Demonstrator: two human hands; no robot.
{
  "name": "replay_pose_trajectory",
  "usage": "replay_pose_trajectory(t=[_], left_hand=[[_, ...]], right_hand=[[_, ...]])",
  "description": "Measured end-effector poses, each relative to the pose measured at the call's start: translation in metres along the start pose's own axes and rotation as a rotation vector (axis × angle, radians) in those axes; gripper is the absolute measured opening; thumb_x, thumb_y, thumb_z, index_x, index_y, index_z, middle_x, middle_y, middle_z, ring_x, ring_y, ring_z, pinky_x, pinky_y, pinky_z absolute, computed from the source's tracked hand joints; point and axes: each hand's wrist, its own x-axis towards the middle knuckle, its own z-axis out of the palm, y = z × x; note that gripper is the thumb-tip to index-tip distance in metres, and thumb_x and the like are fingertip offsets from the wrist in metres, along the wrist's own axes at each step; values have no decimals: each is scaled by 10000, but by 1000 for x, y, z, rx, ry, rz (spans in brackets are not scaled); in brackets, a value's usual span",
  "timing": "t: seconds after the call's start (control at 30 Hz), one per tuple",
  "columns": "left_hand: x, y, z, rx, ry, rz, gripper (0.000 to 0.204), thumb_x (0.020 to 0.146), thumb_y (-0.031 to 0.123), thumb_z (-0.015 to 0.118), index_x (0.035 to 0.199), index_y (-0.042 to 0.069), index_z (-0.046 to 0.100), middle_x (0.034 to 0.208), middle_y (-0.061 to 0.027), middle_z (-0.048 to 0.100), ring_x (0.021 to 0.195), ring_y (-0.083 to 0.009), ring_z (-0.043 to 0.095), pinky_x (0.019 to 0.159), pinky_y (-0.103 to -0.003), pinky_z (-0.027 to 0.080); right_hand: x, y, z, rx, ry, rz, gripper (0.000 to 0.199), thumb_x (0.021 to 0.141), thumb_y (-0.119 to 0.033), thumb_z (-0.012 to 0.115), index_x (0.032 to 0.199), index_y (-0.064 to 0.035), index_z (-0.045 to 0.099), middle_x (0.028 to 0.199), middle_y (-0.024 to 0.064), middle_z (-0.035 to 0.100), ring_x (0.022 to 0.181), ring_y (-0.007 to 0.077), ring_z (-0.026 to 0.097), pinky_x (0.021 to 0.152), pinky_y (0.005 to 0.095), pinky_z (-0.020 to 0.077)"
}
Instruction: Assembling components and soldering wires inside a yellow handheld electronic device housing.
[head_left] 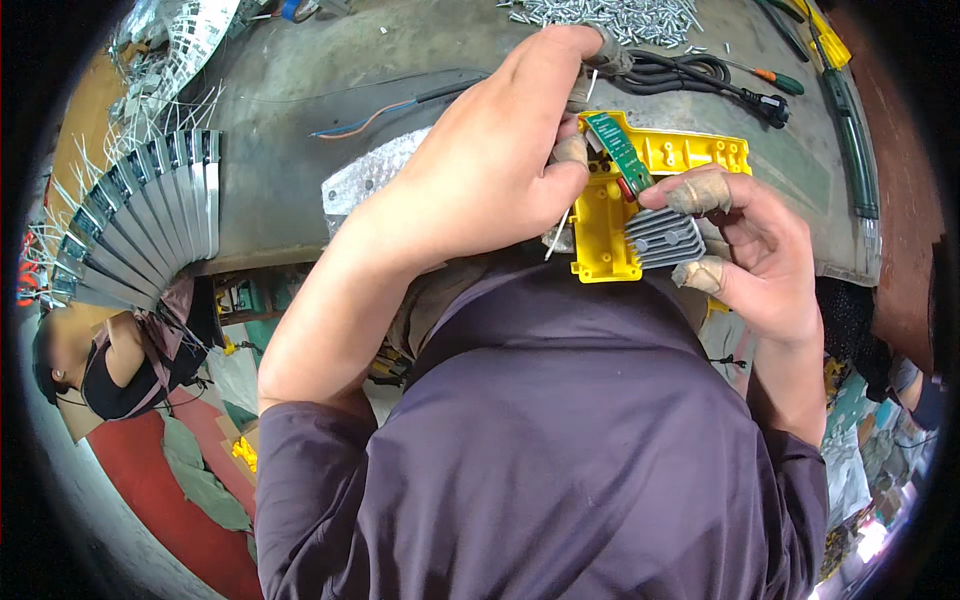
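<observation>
A yellow plastic housing half [605, 262] lies open-side up near the table's front edge. Across it slants a narrow green circuit board [622, 150], with a grey finned heat sink [665, 240] by its lower end. My right hand [755, 245] has its taped index finger and thumb closed around the heat sink, the index finger close to the board. Over the housing's upper left corner, my left hand [500, 150] is closed with its taped thumb bent in; what its fingertips grip is hidden. A thin white wire [556, 236] sticks out below that hand.
Behind my hands lie a black cable with plug [770, 108], a screw pile [610, 18] and a screwdriver [780, 80]. A green pen-shaped tool [850, 140] is at right. Fanned grey wired parts [170, 210] stand left. Another person [120, 370] sits beyond the left edge.
</observation>
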Motion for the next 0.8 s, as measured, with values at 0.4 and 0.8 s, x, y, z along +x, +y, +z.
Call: replay_pose_trajectory(t=[0.4, 0.8], left_hand=[[-35, -22, 2, 279, -24, 455, 715, 600, 33, 744, 1246, 41, 437, 1168, -187, 522, 1135, -370, 477, 1070, -623, 282], [-16, -21, 27, 210, 307, 448, 416, 755, 53, 600, 1152, 83, 477, 984, -133, 491, 868, -327, 553, 873, -463, 476]], right_hand=[[-1, -2, 9, -198, 25, 3, 475, 650, 32, 729, 1111, 45, 614, 1063, 109, 651, 1016, 197, 621, 909, 326, 486], [6, -13, 24, -711, -127, -150, 408, 692, -46, 740, 1067, 37, 602, 1071, 156, 641, 971, 259, 599, 868, 358, 472]])
